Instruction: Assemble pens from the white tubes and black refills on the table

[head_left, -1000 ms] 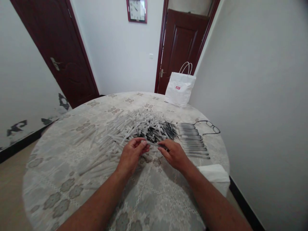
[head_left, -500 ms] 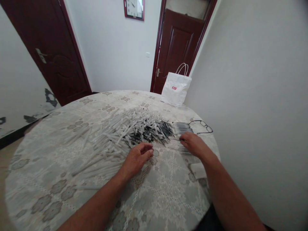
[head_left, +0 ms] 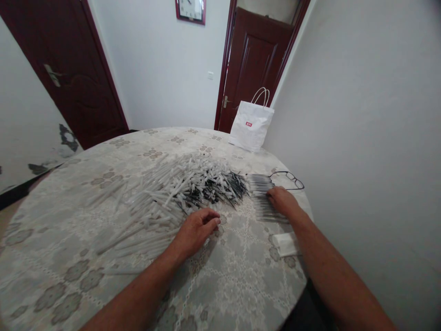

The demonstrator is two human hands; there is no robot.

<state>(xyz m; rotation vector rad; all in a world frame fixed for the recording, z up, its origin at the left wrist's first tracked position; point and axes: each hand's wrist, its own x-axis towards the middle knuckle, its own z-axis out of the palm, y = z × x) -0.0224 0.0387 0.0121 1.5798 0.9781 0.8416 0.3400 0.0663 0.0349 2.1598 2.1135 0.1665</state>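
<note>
A big heap of clear plastic pen barrels (head_left: 151, 202) covers the middle of the round table (head_left: 227, 285), with thin dark refills (head_left: 220, 191) piled at its right end. My left hand (head_left: 196, 227) lies palm down at the heap's near edge, its fingers loosely curled with nothing visible in them. Further right, my right hand (head_left: 280, 200) rests on a neat row of assembled pens (head_left: 263, 197); its fingers are bent down onto the row and what they grip, if anything, is hidden.
Black-framed glasses (head_left: 289, 179) lie beyond the pen row near the table's right edge. A white paper bag (head_left: 250, 126) stands at the far edge. A small white folded thing (head_left: 285, 243) lies by my right forearm. Two dark doors and a wall stand close behind.
My hands held one pen together at the heap; they have parted. My right hand went right to the pen row, and my left hand dropped to the table.
</note>
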